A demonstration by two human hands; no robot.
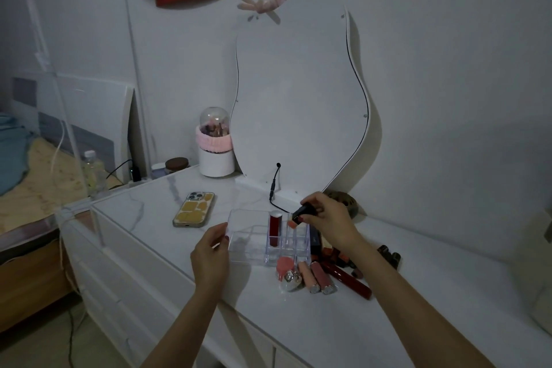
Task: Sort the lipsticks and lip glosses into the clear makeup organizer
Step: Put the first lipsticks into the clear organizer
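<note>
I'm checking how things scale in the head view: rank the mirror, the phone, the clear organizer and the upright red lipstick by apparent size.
1. Mirror
2. Clear organizer
3. Phone
4. Upright red lipstick

The organizer is nearer than the phone, so that pair is unsure.

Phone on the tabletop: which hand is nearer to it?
Left. The left hand holds the clear organizer's near-left edge, just right of the phone; the right hand is beyond the organizer, gripping a lipstick.

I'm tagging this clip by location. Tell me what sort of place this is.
Probably a bedroom vanity corner: a wavy-edged white mirror stands on the white marble-look dresser top, a bed with a blue blanket sits beside it, and lipstick tubes lie by the clear plastic organizer.
</note>
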